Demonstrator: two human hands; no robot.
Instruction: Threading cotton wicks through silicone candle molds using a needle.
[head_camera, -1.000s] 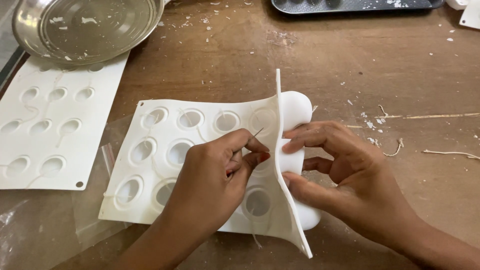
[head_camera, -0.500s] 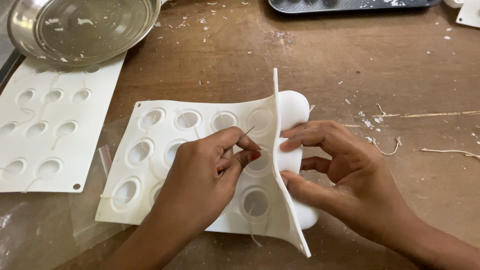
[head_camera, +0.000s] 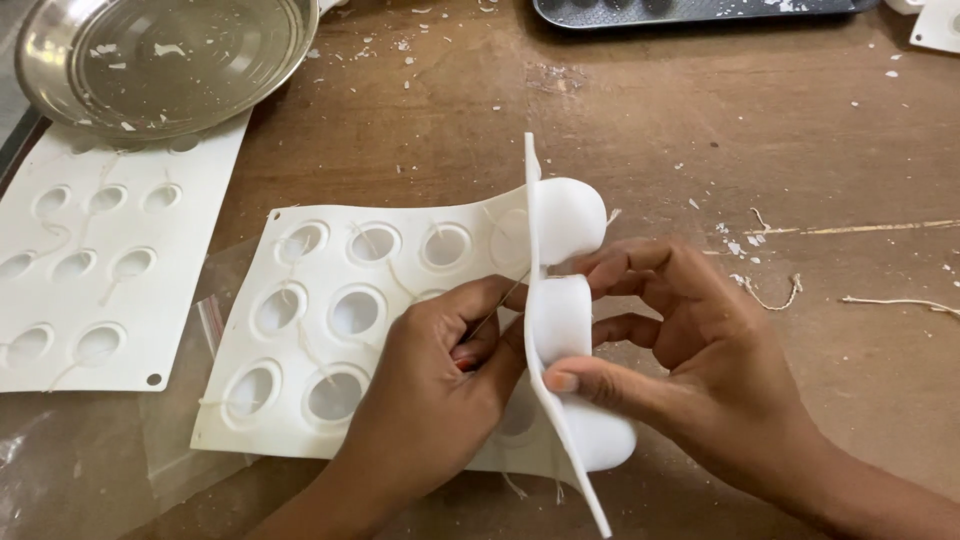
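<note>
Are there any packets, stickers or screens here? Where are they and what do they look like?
Clear plastic bag: flat and see-through, lying on the table under the left edge of the white mould, with a thin red strip.
No stickers, signs or screens show.

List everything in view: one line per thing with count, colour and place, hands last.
silicone mould: one, white, centre, right edge bent upright
second mould sheet: one, white, flat at left
metal bowl: one, silver, top left, resting partly on the second sheet
dark tray: one, grey-black, top edge
string pieces: several, pale, scattered at right
wooden table: one, brown, under everything
left hand: pinching a thin wick at the mould
right hand: gripping the mould's raised edge
</note>
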